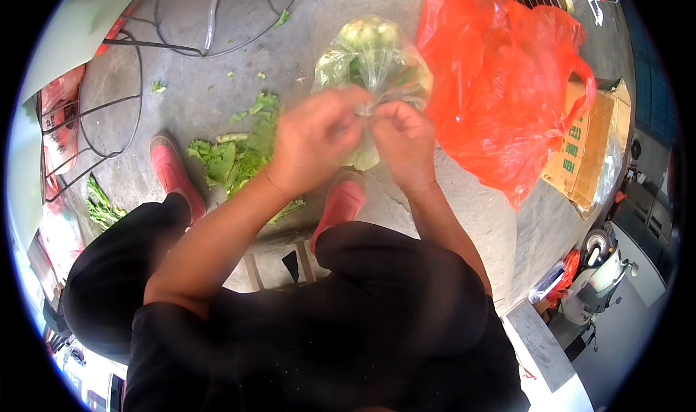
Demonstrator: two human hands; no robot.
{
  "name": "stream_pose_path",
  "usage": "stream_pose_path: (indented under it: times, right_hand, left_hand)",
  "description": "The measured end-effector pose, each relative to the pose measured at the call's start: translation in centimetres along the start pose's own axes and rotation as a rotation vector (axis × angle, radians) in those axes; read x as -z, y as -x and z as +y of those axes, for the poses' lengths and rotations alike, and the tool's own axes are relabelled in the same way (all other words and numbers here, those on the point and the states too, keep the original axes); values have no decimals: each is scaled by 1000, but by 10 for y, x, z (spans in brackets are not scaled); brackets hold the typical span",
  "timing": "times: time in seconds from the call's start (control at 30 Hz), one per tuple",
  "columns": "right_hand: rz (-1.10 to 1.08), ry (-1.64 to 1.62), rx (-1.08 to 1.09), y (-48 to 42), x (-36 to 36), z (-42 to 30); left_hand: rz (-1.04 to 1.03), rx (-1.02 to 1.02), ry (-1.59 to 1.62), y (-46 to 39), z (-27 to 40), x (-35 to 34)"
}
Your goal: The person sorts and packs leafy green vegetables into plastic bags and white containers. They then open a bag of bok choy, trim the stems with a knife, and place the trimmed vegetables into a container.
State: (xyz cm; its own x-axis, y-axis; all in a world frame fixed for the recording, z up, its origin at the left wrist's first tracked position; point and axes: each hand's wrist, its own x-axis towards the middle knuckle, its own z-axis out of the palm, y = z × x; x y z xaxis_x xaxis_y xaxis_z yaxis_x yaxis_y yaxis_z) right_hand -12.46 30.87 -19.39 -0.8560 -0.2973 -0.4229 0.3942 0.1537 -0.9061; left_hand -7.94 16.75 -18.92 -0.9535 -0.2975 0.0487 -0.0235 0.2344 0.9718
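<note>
A clear plastic bag [375, 58] filled with pale green leafy vegetables [365, 33] rests on the concrete floor in front of me. Its top is gathered into a twisted neck between my two hands. My left hand [321, 134], slightly blurred, pinches the neck from the left. On the right side, the fingers of my right hand [405, 134] grip the same gathered plastic. Whether the neck is knotted cannot be made out. Loose green leaves [234, 162] lie on the floor beyond my left forearm, partly hidden by it.
A large red plastic bag [489, 85] lies to the right, beside a flattened cardboard piece [573, 145]. Black wire racks [157, 45] stand at the left. My pink shoes [173, 167] flank the leaf scraps. A scooter [587, 287] is at the far right.
</note>
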Motion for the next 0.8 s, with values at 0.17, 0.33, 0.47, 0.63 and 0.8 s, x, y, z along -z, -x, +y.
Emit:
stream_pose_path:
  times: [0.17, 0.33, 0.47, 0.63, 0.8]
  right_hand:
    - [-14, 51, 52, 1, 1, -7]
    - [-38, 131, 87, 0, 4, -5]
    - [-54, 193, 103, -1, 5, -8]
    - [-60, 258, 129, 0, 6, -10]
    - [-77, 202, 106, -1, 9, -8]
  left_hand:
    - [-168, -255, -208, -10, -10, 9]
    - [-291, -191, -279, -17, -7, 14]
    - [-341, -237, -300, -24, -6, 15]
    - [-358, -310, -308, -26, -10, 11]
    - [-367, -319, -284, -28, -13, 7]
